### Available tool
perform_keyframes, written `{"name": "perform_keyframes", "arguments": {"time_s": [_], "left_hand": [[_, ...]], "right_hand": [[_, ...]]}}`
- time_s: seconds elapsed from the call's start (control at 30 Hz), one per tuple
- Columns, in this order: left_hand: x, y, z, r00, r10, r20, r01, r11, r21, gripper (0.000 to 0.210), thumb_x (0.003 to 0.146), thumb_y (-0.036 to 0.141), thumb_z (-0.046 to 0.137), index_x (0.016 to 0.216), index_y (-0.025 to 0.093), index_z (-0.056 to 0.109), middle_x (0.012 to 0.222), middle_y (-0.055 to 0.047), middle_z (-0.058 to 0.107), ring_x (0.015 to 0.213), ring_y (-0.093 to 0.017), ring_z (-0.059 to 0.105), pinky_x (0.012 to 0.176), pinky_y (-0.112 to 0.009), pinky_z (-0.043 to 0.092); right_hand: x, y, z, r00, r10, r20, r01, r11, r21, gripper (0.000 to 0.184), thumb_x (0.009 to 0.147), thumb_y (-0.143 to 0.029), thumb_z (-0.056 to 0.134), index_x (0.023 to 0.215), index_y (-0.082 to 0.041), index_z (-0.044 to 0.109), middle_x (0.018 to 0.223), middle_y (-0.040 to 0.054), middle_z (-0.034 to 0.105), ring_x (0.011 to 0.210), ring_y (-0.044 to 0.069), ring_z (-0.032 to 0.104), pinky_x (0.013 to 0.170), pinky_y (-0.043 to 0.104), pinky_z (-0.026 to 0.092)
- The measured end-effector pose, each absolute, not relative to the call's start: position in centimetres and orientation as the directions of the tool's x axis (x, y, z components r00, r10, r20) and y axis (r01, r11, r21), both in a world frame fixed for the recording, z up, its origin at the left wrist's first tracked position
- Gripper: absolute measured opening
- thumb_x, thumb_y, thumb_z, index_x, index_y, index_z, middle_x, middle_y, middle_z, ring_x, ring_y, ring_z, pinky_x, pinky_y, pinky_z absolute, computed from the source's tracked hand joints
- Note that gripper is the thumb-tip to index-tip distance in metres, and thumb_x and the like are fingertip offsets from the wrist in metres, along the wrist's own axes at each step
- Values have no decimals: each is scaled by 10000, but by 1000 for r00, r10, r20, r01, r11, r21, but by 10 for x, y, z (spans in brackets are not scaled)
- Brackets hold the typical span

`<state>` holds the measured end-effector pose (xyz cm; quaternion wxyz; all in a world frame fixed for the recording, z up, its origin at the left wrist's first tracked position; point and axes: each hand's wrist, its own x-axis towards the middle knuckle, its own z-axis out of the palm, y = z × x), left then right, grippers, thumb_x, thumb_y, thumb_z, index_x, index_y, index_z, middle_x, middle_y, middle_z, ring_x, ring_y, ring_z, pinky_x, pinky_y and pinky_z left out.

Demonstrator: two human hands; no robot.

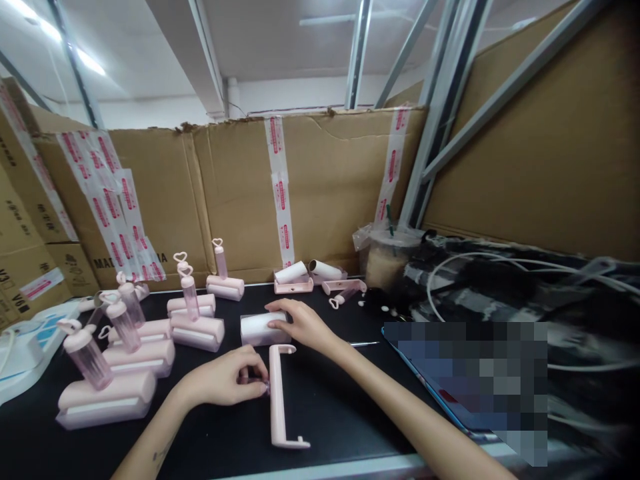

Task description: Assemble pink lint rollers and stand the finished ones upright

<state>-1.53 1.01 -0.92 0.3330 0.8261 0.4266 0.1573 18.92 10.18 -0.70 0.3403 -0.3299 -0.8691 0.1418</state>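
Observation:
My left hand [231, 377] is closed around the short, see-through pink handle of a lint roller frame [278, 400]. The pale pink frame stands on edge with its two end arms pointing right, and no roll sits between them. Farther back, my right hand [301, 325] has its thumb and fingers around the right end of a white lint roll [256, 329], which lies in a clear cover on the black table. The roll and the frame are apart. My left fingers hide most of the handle.
Several assembled pink lint rollers [106, 399] stand at the left. White rolls [291, 272] and pink parts lie by the cardboard wall [240, 193]. A thin metal tool [365, 344], a drink cup [389, 263] and a blue-edged tablet-like device [425, 383] are at the right.

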Motion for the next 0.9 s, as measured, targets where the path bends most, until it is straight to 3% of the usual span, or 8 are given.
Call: {"name": "perform_keyframes", "arguments": {"time_s": [0.17, 0.33, 0.4, 0.5, 0.63, 0.73, 0.8, 0.9], "left_hand": [[-21, 10, -12, 497, 867, 43, 662, -410, 627, 227, 712, 329, 583, 896, 206, 633, 810, -16, 563, 773, -162, 537, 708, -254, 435], [-28, 12, -3, 405, 902, 152, 647, -400, 649, 241, 683, 381, 635, 834, 193, 621, 791, -18, 591, 756, -180, 556, 716, -286, 436], [-25, 15, 0, 260, 916, 304, 531, -399, 748, 320, 665, 407, 660, 894, 194, 594, 871, -36, 603, 842, -203, 556, 772, -310, 432], [-14, 19, -2, 22, 919, 393, 144, -392, 909, 495, 662, 403, 675, 1077, 190, 511, 1064, -78, 587, 1016, -233, 528, 867, -337, 413], [-6, 21, 0, -130, 948, 292, -344, -319, 883, 405, 727, 363, 623, 1064, 169, 510, 1061, -84, 616, 1032, -238, 552, 871, -341, 428], [-12, 18, 8, -244, 951, 191, -513, -294, 807, 337, 686, 291, 652, 980, 169, 539, 915, -44, 655, 942, -232, 606, 829, -340, 461], [-17, 15, 13, -192, 975, 113, -608, -209, 766, 268, 685, 277, 632, 914, 162, 552, 819, -33, 658, 883, -234, 628, 801, -361, 483], [-18, 13, 13, -64, 996, 59, -662, -87, 745, 194, 693, 273, 598, 830, 140, 562, 753, -44, 654, 822, -242, 642, 757, -377, 504]], "right_hand": [[194, 106, 2, -411, 715, 566, 252, 685, -683, 270, 756, -326, 628, 980, -176, 620, 1037, 79, 648, 972, 208, 596, 858, 354, 463], [194, 101, 12, -298, 827, 477, -10, 497, -868, 334, 727, -382, 647, 980, -168, 602, 960, 78, 661, 927, 201, 611, 828, 348, 480], [188, 91, 14, -322, 837, 442, -79, 442, -894, 336, 725, -393, 648, 974, -173, 596, 934, 68, 662, 898, 195, 617, 799, 334, 487], [174, 77, 14, -437, 801, 409, -85, 415, -906, 327, 748, -408, 626, 969, -171, 584, 904, 56, 655, 826, 181, 623, 728, 303, 501], [165, 87, 21, -628, 632, 454, 93, 640, -763, 273, 859, -350, 483, 1033, -172, 594, 943, 62, 629, 874, 182, 595, 786, 327, 478], [163, 113, 28, -821, 447, 354, 296, 865, -406, 231, 785, -217, 576, 998, -200, 663, 1058, 87, 576, 1011, 236, 527, 894, 403, 405], [158, 129, 28, -903, 370, 220, 316, 917, -242, 239, 674, -139, 665, 894, -218, 713, 1146, 84, 534, 1082, 281, 478, 925, 429, 366], [147, 142, 20, -932, 333, 142, 297, 928, -225, 281, 618, -107, 693, 861, -243, 727, 1172, 49, 536, 1093, 279, 476, 916, 394, 375]]}}
